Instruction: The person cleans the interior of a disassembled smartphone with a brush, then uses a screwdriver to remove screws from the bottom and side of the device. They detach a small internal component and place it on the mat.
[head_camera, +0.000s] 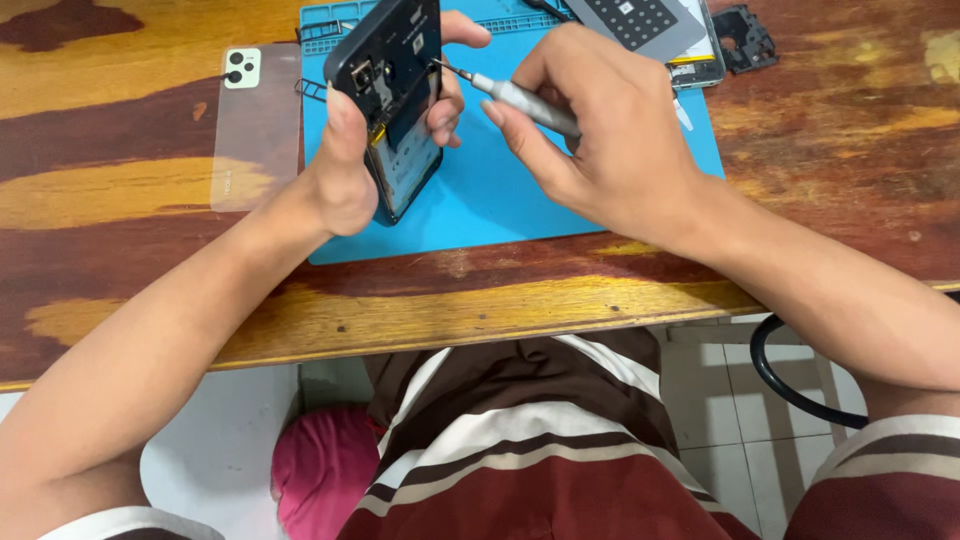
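- The left hand (350, 165) is closed around an opened phone (392, 95), back cover off, its dark inner boards showing. Thumb lies along the phone's left edge; the fingers wrap round the right edge and top.
- The phone is held tilted, raised above the blue work mat (500, 200), over the mat's left part.
- The right hand (610, 130) grips a slim silver screwdriver (515, 98) between thumb and fingers, pinched near the shaft's rear end.
- The screwdriver points left; its thin tip touches the upper right area of the phone's inner side, just beside the left hand's fingertips.
- The two hands are near each other, with the tool bridging the gap between them.
- On the wooden table (130, 130), left of the mat, lies a clear back cover (255, 125) with a pale green camera patch at its top corner.
- At the mat's far edge rests a second device (655, 30) with a grey panel on it; a small black frame part (745, 38) lies just to its right on the table.
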